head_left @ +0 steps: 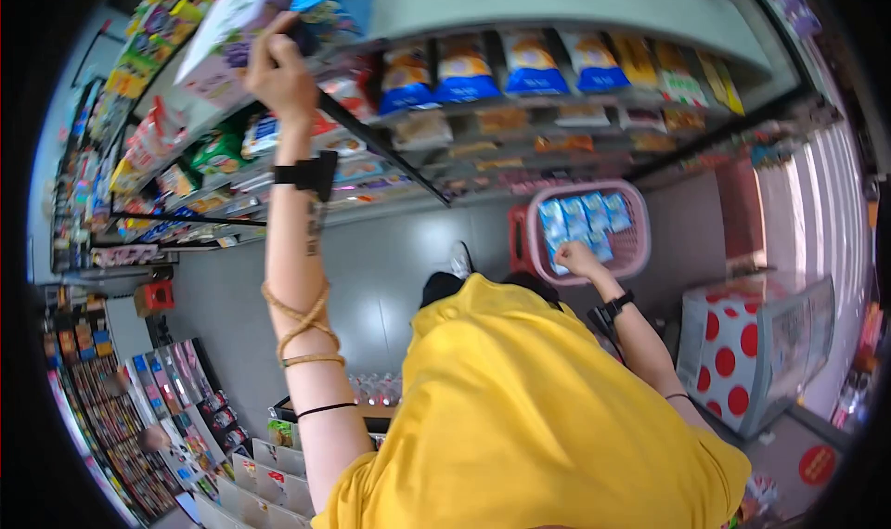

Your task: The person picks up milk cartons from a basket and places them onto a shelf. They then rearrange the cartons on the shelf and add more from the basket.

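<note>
My left hand (281, 76) is raised to the top shelf, fingers bent against a bright blue packet (336, 5). Its fingertips are partly hidden there. Just left of that hand stands a large white and purple box (232, 42). Low on the right, my right hand (577, 258) is closed at the near side of a pink basket (639, 241), on one of the light blue packets (575, 215) inside. Several such packets lie in rows in the basket.
Blue, white and orange snack bags (469, 70) line the shelf below the top board (557, 5). A red stool (520, 241) stands by the basket. To the right is a red-dotted freezer (729, 362). White dividers (264, 483) and bottles (379, 390) are close to my left side.
</note>
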